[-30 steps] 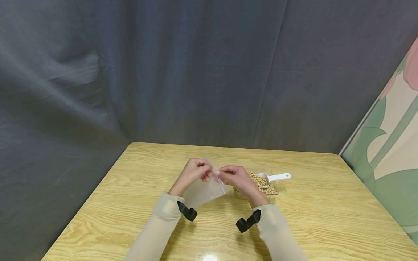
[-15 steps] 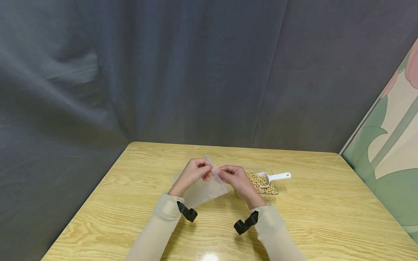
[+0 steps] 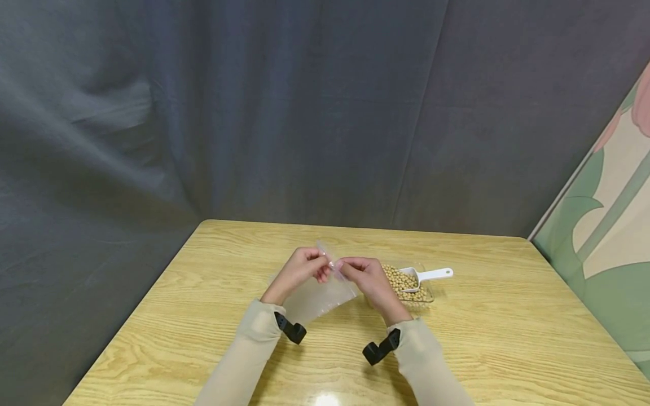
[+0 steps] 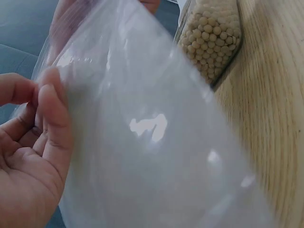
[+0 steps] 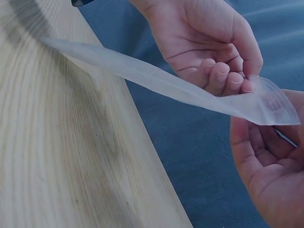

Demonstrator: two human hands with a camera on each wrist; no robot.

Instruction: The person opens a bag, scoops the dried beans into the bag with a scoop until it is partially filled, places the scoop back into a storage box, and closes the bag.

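A clear zip bag [image 3: 320, 296] hangs between both hands above the table, its body slanting down to the left. My left hand [image 3: 303, 269] pinches the zip edge between thumb and forefinger, the other fingers curled in. Close beside it, my right hand [image 3: 369, 280] pinches the same edge. In the left wrist view the bag [image 4: 156, 142] looks flat, with nothing seen inside. Seen from the right wrist, the bag [image 5: 142, 76] is nearly edge-on, both hands gripping its top end.
Right behind my right hand stands a clear container [image 3: 429, 299] of soybeans [image 3: 393, 276]. A white scoop [image 3: 434, 274] lies in the beans, handle pointing right. The wooden table [image 3: 508, 316] ends at a dark curtain [image 3: 304, 113] at the back.
Both hands stay near the same spot on the bag's edge. The right hand has shifted slightly left, and the bag's zip edge has bent a little between the fingers.
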